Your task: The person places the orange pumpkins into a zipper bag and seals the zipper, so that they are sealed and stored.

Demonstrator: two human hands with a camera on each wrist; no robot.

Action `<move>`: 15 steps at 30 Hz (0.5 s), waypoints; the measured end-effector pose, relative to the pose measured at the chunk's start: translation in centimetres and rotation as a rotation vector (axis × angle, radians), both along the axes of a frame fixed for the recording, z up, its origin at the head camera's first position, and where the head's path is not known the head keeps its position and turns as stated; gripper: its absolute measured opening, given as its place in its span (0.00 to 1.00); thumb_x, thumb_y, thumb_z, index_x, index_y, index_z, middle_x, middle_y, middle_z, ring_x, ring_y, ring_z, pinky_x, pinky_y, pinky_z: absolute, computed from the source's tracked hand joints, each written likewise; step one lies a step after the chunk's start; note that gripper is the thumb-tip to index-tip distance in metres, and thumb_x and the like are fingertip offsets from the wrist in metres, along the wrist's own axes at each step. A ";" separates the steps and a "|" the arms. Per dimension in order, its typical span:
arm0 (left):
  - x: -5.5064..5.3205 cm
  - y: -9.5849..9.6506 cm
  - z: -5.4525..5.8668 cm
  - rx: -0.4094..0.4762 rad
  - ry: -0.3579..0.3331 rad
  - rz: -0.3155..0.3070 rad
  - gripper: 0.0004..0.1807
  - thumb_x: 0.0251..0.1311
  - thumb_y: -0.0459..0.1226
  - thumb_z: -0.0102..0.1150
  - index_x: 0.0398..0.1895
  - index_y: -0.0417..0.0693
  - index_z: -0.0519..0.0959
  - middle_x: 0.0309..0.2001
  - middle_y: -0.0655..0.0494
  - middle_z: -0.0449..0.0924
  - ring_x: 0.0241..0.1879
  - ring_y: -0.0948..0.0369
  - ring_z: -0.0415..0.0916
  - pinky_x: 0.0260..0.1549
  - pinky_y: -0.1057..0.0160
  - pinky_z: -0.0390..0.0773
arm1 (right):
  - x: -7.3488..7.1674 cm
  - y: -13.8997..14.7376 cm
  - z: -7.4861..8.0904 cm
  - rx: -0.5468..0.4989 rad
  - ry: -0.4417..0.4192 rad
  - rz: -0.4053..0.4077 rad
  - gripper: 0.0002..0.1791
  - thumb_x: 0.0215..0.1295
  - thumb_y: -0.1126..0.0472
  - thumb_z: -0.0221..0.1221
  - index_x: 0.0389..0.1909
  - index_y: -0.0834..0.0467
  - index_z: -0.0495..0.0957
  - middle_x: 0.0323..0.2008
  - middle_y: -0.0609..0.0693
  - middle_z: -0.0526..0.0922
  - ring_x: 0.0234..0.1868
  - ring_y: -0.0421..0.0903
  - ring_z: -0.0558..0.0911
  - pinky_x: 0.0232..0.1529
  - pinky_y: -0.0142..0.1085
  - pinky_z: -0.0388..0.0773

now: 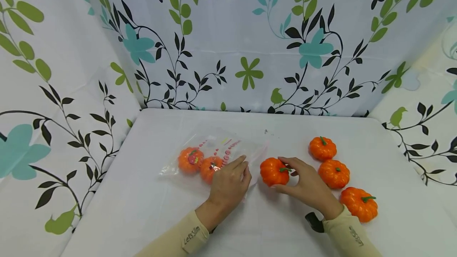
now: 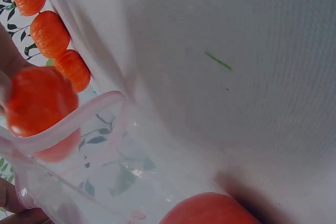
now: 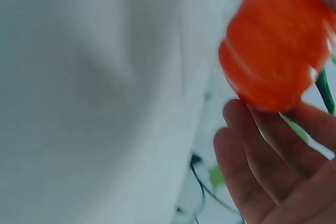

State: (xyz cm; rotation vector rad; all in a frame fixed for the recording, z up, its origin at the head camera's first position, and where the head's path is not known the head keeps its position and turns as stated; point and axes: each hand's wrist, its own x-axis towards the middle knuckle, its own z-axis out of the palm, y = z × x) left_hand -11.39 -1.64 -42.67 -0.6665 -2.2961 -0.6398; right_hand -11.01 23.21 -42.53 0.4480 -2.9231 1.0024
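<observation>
My right hand (image 1: 308, 183) pinches a small orange toy pumpkin (image 1: 274, 172) between thumb and fingers, its green stem turned toward the palm. In the right wrist view the same pumpkin (image 3: 275, 45) is held at the fingertips. My left hand (image 1: 230, 185) grips the open edge of a clear plastic bag (image 1: 246, 148) with pink printing. Inside the bag lie two more pumpkins (image 1: 191, 160). In the left wrist view the bag's pinkish rim (image 2: 68, 124) stands raised, with the held pumpkin (image 2: 42, 98) at its mouth, partly seen through the plastic.
To the right, three orange pumpkins (image 1: 334, 174) sit in a slanting row on the white tabletop (image 1: 171, 217), close to my right forearm. A leaf-patterned cloth (image 1: 228, 43) hangs behind the table and along its sides.
</observation>
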 end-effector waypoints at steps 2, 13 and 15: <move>0.0 0.0 0.2 0.000 -0.010 0.002 0.09 0.53 0.32 0.72 0.38 0.37 0.88 0.46 0.46 0.88 0.40 0.54 0.88 0.38 0.59 0.85 | -0.8 -1.1 -0.6 -0.023 -0.004 0.005 0.49 0.49 0.29 0.70 0.68 0.53 0.74 0.58 0.47 0.80 0.48 0.45 0.79 0.47 0.45 0.82; 0.1 -0.2 0.3 0.026 0.004 -0.030 0.07 0.53 0.31 0.71 0.36 0.37 0.88 0.46 0.46 0.87 0.41 0.54 0.88 0.38 0.61 0.85 | -3.2 -6.0 -2.5 0.078 0.100 0.000 0.46 0.49 0.35 0.74 0.64 0.59 0.77 0.57 0.49 0.81 0.52 0.47 0.81 0.55 0.46 0.81; 0.1 -0.2 0.3 0.036 0.015 -0.034 0.07 0.53 0.30 0.71 0.35 0.37 0.88 0.45 0.46 0.87 0.40 0.54 0.88 0.36 0.61 0.86 | -3.6 -6.7 -2.6 0.100 0.120 0.015 0.44 0.49 0.38 0.75 0.63 0.58 0.77 0.56 0.49 0.81 0.53 0.47 0.81 0.56 0.45 0.80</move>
